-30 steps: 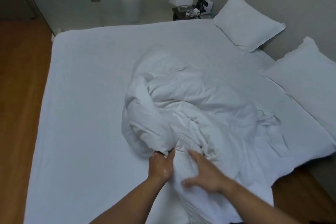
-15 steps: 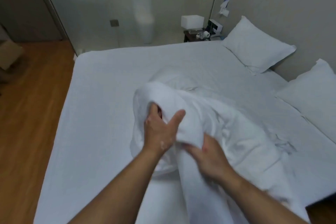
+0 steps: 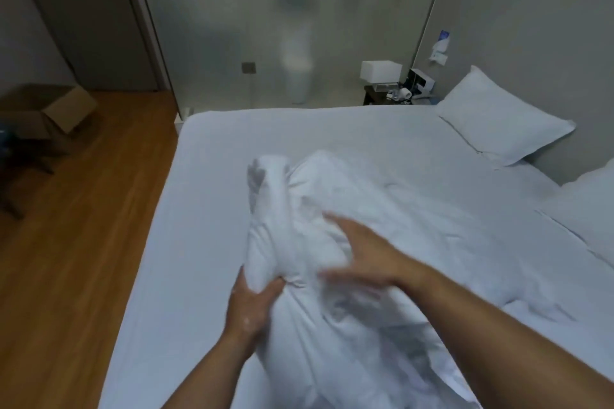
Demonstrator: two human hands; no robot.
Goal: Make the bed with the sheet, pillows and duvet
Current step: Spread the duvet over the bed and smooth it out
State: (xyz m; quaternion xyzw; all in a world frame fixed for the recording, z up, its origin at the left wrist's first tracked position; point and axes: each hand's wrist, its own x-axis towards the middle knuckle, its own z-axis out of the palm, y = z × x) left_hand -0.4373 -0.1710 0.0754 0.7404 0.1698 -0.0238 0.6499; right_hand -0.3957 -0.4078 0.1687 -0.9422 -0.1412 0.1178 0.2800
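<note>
I see a bunched white duvet [image 3: 332, 209] heaped in the middle of the bed's fitted sheet [image 3: 206, 242], rising in a tall fold just beyond my two hands. My left hand [image 3: 252, 305] curls thumb and fingers around the lower edge of that fold. My right hand [image 3: 362, 259], blurred, lies spread with straight fingers against the bundle beside it, gripping nothing. The far pillow [image 3: 498, 123] and the near pillow [image 3: 584, 206] sit along the right-hand wall, well apart from the hands.
</note>
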